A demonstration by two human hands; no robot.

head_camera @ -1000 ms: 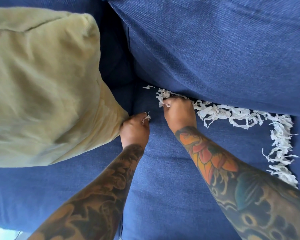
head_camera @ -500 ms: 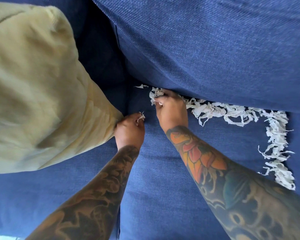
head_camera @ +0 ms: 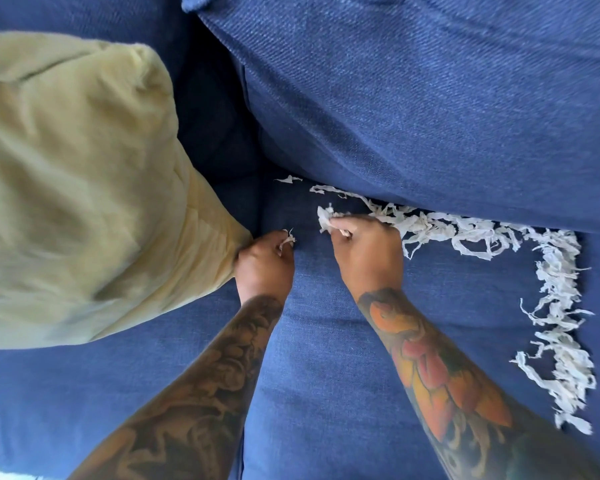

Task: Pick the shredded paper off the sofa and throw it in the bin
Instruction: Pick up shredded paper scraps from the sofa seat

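Left hand (head_camera: pixel 264 263) clenched on a small paper scrap (head_camera: pixel 287 239), beside the yellow cushion (head_camera: pixel 84 202). Right hand (head_camera: pixel 366 251) pinches a wad, apparently, of shredded paper (head_camera: pixel 482 237); the trail runs away from the cushion along the sofa (head_camera: pixel 326 358) backrest.

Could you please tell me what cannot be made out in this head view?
- Bin: outside the frame.
- Paper inside the left hand: curled fingers hide all but a tuft.
- Right hand fingertips: tucked under shredded paper.
- Paper under the back cushion: the cushion overhangs it.
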